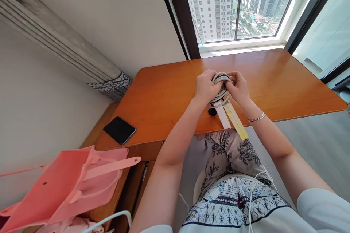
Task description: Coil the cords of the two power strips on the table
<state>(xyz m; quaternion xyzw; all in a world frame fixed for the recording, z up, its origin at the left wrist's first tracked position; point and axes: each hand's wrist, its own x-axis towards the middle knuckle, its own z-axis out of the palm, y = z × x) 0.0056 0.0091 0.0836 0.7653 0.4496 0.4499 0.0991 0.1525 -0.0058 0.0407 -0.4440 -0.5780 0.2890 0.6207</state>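
Over the wooden table, a coiled bundle of whitish cable (222, 77) is held between both hands, with some dark strands among its loops. My left hand (207, 86) is closed around the coil's left side. On the right side, my right hand (238, 88) pinches the loops with thumb and fingers. Below the coil hang a white flat strip (223, 116) and a yellow flat strip (236, 121), the yellow one reaching past the table's front edge. A small round black piece (212, 111) shows beside the white strip. How these parts join the cable is hidden.
A black phone (119, 130) lies at the left of the wooden table (164, 91). A pink bag (73, 185) with a loose strap stands at lower left, near a white cable (109, 218). Behind the table is a window (237, 11); a tied curtain (68, 36) hangs left.
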